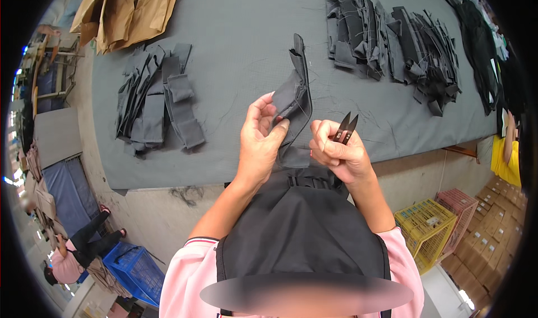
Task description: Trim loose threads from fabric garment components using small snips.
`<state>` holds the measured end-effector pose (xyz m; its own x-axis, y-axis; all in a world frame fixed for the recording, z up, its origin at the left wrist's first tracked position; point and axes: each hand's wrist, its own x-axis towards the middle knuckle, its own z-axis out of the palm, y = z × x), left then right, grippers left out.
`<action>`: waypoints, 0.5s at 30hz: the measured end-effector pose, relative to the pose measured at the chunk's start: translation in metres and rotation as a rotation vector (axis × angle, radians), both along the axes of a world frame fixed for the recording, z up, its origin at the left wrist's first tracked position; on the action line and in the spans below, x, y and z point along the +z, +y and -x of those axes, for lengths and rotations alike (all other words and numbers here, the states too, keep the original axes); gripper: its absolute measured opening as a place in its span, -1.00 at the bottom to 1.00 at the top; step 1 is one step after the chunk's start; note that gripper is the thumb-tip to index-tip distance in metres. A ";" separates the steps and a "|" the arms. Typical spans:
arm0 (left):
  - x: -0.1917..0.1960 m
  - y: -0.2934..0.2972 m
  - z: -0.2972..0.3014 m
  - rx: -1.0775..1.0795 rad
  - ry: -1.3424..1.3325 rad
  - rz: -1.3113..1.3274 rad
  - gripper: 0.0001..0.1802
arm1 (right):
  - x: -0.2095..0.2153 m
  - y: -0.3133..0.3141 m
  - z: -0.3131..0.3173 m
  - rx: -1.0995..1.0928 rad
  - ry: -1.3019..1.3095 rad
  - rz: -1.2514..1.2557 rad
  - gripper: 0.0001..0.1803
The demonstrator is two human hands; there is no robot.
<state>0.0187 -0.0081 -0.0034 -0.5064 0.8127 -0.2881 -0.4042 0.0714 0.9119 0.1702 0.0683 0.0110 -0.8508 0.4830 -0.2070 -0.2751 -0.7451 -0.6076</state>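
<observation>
My left hand [263,133] is closed on a folded strip of dark grey fabric [300,96], thumb in front and fingers behind. The strip stands up from the hand, and its lower end hangs over the table's near edge. Just to the right, my right hand [342,152] grips a pair of black thread snips [346,128] in its palm. Their two pointed blades stick up past my fingers, slightly apart. The right thumb and forefinger are close to the strip; whether they pinch a thread cannot be made out.
A grey cloth-covered table [235,15] carries a left pile of fabric strips [154,102] and a larger right pile [386,43]. Brown paper [126,10] lies far left. Crates stand below: blue [134,270], yellow [426,228]. Other people [70,259] are at left and far right.
</observation>
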 end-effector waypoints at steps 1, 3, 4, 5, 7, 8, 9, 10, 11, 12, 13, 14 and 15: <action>-0.001 0.000 0.003 0.006 0.003 0.001 -0.51 | 0.003 0.000 -0.001 0.006 0.003 0.001 -0.84; -0.004 0.001 0.014 -0.018 -0.143 0.058 -0.48 | 0.011 0.000 -0.002 -0.078 -0.456 -0.250 -0.89; 0.001 0.002 0.018 -0.031 -0.249 0.036 -0.50 | 0.006 -0.001 0.000 -0.228 -0.504 -0.344 -0.92; 0.002 0.001 0.023 -0.029 -0.326 0.096 -0.54 | 0.007 -0.003 0.000 -0.225 -0.502 -0.341 -0.92; 0.000 0.000 0.023 -0.013 -0.322 0.032 -0.54 | 0.015 -0.009 -0.001 -0.374 -0.693 -0.697 -0.88; -0.001 0.000 0.023 -0.015 -0.321 0.033 -0.54 | 0.026 -0.013 0.006 -0.363 -0.670 -0.752 -0.82; -0.003 0.001 0.022 0.005 -0.360 0.023 -0.52 | 0.024 -0.016 0.014 -0.393 -0.562 -0.858 -0.83; -0.003 0.001 0.021 0.024 -0.397 0.010 -0.49 | 0.020 -0.017 0.023 -0.385 -0.512 -0.865 -0.84; -0.002 0.001 0.021 0.020 -0.395 0.009 -0.49 | 0.014 -0.016 0.031 -0.378 -0.464 -0.873 -0.85; -0.002 0.000 0.022 -0.008 -0.397 -0.012 -0.49 | 0.004 -0.014 0.037 -0.350 -0.541 -0.854 -0.86; -0.002 -0.001 0.024 -0.029 -0.397 -0.032 -0.48 | 0.003 -0.016 0.039 -0.346 -0.537 -0.855 -0.86; -0.001 -0.003 0.027 -0.024 -0.396 -0.033 -0.48 | 0.003 -0.018 0.040 -0.292 -0.559 -0.903 -0.85; 0.001 -0.004 0.030 -0.071 -0.407 -0.038 -0.48 | 0.002 -0.020 0.041 -0.237 -0.580 -0.952 -0.84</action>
<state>-0.0113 -0.0118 -0.0019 -0.2993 0.8554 -0.4227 -0.7278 0.0818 0.6809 0.1296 0.0485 0.0126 -0.6129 0.7901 -0.0030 0.1590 0.1197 -0.9800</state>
